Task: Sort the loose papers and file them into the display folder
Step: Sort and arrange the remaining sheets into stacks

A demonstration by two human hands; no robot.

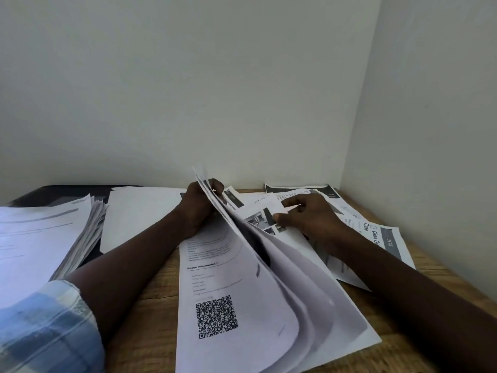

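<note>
Plaid sleeve (48, 327) at 7 o'clock. Left hand (200, 203) grips the QR-code bundle (231, 278) at 6 o'clock, fanned up to check pages; right hand (304, 216) pinches a photo-printed sheet (262, 218) among loose papers (387, 238) at 2 o'clock. Dark cover (40, 196) under 9 o'clock pile (40, 238), probably display folder.

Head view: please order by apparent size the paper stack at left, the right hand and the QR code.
1. paper stack, largest, though near the camera and cut by the frame edge.
2. right hand.
3. QR code, clearly smaller than the hand.
</note>
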